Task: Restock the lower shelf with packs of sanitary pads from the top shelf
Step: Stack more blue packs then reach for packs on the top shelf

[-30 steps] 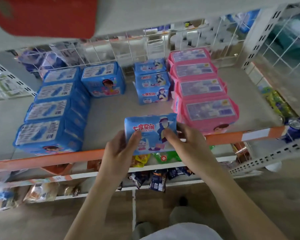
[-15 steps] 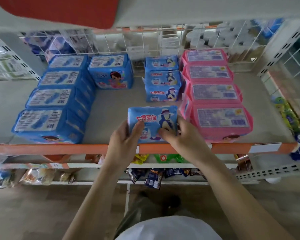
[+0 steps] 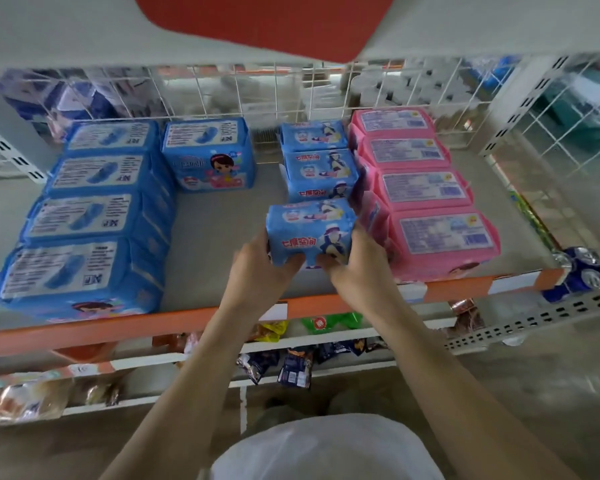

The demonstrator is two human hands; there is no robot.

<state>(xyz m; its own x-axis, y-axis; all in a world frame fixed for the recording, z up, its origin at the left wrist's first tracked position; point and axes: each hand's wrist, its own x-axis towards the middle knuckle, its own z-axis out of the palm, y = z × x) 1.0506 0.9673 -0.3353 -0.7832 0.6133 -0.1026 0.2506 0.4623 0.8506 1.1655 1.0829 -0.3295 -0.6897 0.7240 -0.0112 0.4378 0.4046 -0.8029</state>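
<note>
Both hands clamp one small blue pack (image 3: pixel 311 233) at centre frame: the left hand (image 3: pixel 262 268) curls round its left end, the right hand (image 3: pixel 355 263) round its right end, thumbs under the near face. Its long axis runs left to right, square to the shelf lip, and it sits dead between the two hands, neither nearer. Just below the hands in the frame lies the orange lip (image 3: pixel 187 320), with bare shelf (image 3: pixel 219 237) between it and the pack. I judge the coming move a short push away, since the blue row (image 3: pixel 319 168) of like packs stands just beyond, its front pack nearly touching the held one. Pink packs (image 3: pixel 430 216) crowd the right side, touching or nearly so; leftward the open floor runs to the large blue packs (image 3: pixel 90 216). At upper frame the wire back (image 3: pixel 257 91) closes the shelf.
</note>
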